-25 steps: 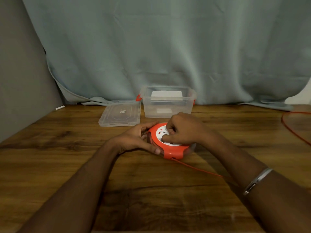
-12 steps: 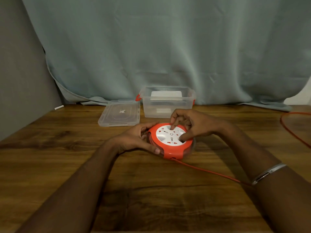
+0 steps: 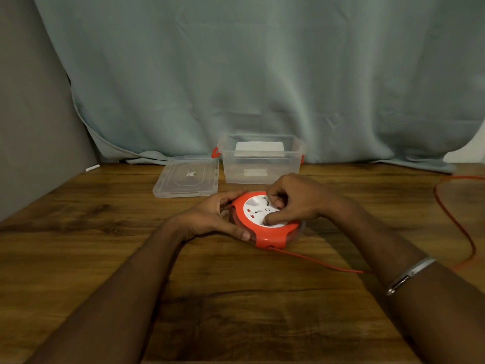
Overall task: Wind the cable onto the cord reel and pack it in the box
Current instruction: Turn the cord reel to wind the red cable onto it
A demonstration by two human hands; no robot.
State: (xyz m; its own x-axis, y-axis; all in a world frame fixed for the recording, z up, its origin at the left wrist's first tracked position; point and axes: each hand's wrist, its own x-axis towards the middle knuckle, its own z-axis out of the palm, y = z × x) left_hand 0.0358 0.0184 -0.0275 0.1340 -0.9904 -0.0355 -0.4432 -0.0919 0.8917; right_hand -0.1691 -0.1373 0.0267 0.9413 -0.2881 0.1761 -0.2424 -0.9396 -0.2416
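A round orange cord reel (image 3: pixel 273 236) with a white socket face lies flat on the wooden table (image 3: pixel 105 258). My left hand (image 3: pixel 212 219) grips its left rim, thumb along the front edge. My right hand (image 3: pixel 294 198) rests on top, fingers curled and pressing on the white face. A thin orange cable (image 3: pixel 322 262) leaves the reel's front, passes under my right forearm and loops along the table's right side (image 3: pixel 454 222). The clear plastic box (image 3: pixel 262 174) with orange latches stands open just behind the reel.
The box's clear lid (image 3: pixel 187 177) lies flat to the left of the box. A grey-green curtain (image 3: pixel 262 74) hangs behind the table. A small white stick (image 3: pixel 92 168) lies at the back left corner. A grey wall runs along the left.
My right hand has turned on the reel's white face, swinging from the far right side back over the top. The left hand and reel have stayed in place. The cable on the table has shifted slightly.
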